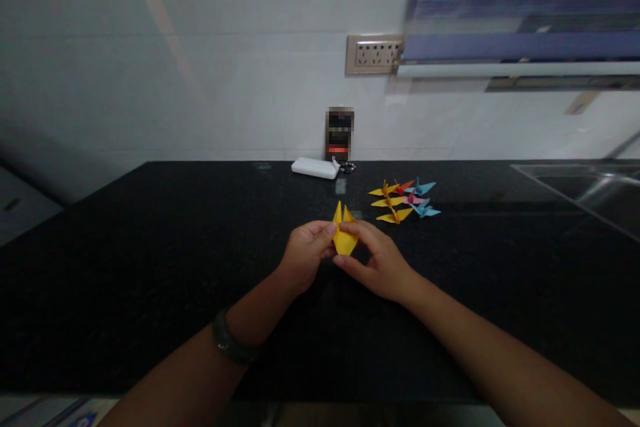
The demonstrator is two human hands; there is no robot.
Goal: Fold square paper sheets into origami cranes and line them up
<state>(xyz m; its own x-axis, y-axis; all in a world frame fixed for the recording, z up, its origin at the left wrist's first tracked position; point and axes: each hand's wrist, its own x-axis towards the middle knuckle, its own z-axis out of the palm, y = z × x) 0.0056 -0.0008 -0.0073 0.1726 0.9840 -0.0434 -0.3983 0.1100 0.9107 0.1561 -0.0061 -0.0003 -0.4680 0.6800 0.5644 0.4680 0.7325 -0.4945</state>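
A half-folded yellow paper piece (344,233) with two upward points is pinched between both hands above the black countertop (150,260). My left hand (305,255) grips its left side with thumb and fingers closed. My right hand (380,260) holds its right and lower edge, fingers curled round it. Just beyond, to the right, lie several finished paper cranes (404,201) in yellow, orange, pink and blue.
A flat white box (316,167) lies at the back of the counter by the tiled wall, with a small dark object beside it. A wall socket (374,54) is above. A metal sink (590,190) sits at the far right.
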